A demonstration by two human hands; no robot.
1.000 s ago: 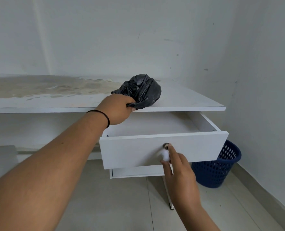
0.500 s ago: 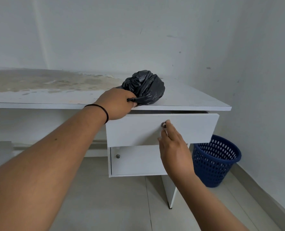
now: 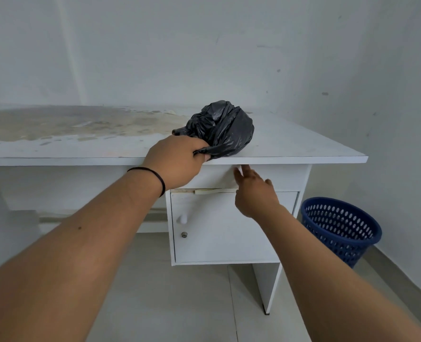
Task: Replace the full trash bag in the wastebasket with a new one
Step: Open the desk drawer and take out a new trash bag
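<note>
A crumpled black trash bag (image 3: 225,128) rests on the white desk top (image 3: 303,144) near its front edge. My left hand (image 3: 177,161) is shut on the bag's lower end at the desk edge. My right hand (image 3: 252,191) is against the front of the closed top drawer (image 3: 288,176), fingers spread and flat, holding nothing. The blue perforated wastebasket (image 3: 341,229) stands on the floor to the right of the desk, by the wall, with no liner visible in it.
Below the drawer is a white cabinet door (image 3: 219,238) with a small metal knob (image 3: 184,234). The desk top is stained and peeling on its left half (image 3: 56,124). White walls close in behind and on the right; pale tiled floor (image 3: 180,304) lies in front.
The drawer has gone from pulled out to fully shut, pushed by my right hand, which now rests on its front. My left hand has kept hold of the black bag on the desk.
</note>
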